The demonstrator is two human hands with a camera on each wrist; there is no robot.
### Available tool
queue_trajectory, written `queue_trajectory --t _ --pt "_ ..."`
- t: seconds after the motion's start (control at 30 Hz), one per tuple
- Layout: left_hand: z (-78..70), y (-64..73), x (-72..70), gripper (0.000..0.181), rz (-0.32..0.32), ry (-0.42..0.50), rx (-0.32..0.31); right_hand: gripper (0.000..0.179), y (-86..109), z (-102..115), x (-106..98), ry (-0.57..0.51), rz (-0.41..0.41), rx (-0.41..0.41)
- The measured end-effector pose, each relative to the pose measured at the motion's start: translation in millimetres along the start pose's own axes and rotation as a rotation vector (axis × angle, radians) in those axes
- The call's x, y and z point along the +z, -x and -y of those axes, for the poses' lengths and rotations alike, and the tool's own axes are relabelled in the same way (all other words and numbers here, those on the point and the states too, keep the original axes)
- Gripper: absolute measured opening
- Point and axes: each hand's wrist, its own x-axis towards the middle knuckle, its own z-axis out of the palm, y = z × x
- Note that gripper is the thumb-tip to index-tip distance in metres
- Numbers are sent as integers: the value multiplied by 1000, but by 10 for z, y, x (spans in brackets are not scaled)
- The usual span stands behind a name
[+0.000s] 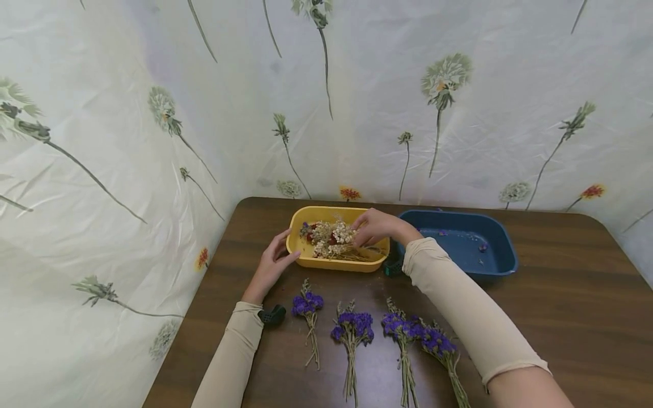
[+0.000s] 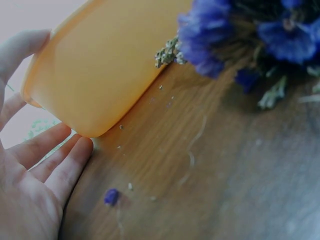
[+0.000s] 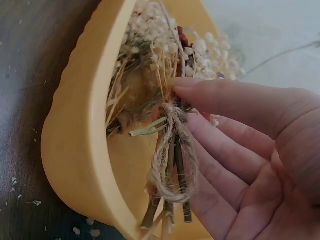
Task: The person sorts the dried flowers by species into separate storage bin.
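My right hand (image 1: 376, 226) reaches into the yellow tub (image 1: 339, 264). Its thumb and fingers pinch a small dried-flower bunch (image 3: 172, 140) at the stems, just above a looped twine tie. Cream-white blossoms and dark red blooms show beyond the fingertips. More dried flowers (image 1: 322, 233) lie in the tub. Against the tub's left end rests my left hand (image 1: 274, 262), fingers fairly straight on the outer wall and rim, as the left wrist view shows. Below the tub lie several tied purple flower bunches (image 1: 353, 328), apart from both hands.
A blue tub (image 1: 490, 249) stands right of the yellow one, with a few loose petals inside. Small plant crumbs and a purple petal (image 2: 111, 197) lie on the brown wooden table (image 1: 566, 317). A flower-printed sheet (image 1: 377, 102) hangs behind the table and on the left.
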Motion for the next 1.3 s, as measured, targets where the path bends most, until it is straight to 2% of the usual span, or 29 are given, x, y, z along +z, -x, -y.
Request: queue_trajectory --t 0.23,0.43,0.47,0.67,0.7,1.0,1.17,1.3 --pt "-15 4 4 67 -2 5 -15 51 -40 106 102 91 16 -3" --pt "-12 -1 11 66 4 9 -12 51 -102 142 186 90 17 22" --pt "-54 10 14 66 9 16 -21 51 -116 137 197 93 15 31" --pt "-45 0 17 66 16 23 -22 54 -155 120 232 138 7 47" --pt "-2 -11 16 66 11 16 -12 54 -151 122 231 141 8 47" --pt "-26 -7 14 67 -5 5 -4 58 -53 112 126 102 22 25" --pt "-23 -8 8 68 -3 15 -14 59 50 45 6 72 -21 -30" --pt "-7 1 -3 70 -5 27 -22 57 164 -59 -107 38 -93 -90"
